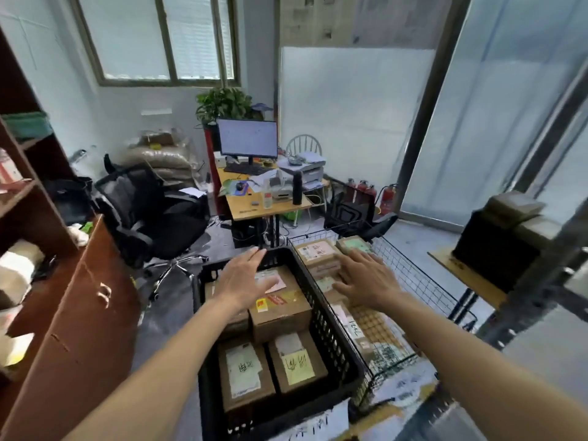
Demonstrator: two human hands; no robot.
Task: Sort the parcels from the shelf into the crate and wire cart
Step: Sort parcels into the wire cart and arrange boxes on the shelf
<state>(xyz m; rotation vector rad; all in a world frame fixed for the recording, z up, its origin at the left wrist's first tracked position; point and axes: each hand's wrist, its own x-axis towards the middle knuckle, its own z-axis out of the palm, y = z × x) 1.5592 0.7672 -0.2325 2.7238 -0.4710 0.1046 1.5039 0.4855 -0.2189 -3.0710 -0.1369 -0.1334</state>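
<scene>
Left hand [243, 281]: my fingers spread flat, holding nothing, above the crate [331, 332].
Right hand [366, 278]: fingers spread, over the wire cart [410, 268] parcels [316, 251].

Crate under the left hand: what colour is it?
Black, with perforated walls; the crate shows best in the head view.

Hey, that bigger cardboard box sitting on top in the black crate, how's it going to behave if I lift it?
The cardboard box looks stiff: square edges, flat taped top, so it probably won't sag. It sits on other parcels in the black crate, so it may rock or slide if pushed. Weight can't be judged; its bulk suggests using both hands.
</scene>
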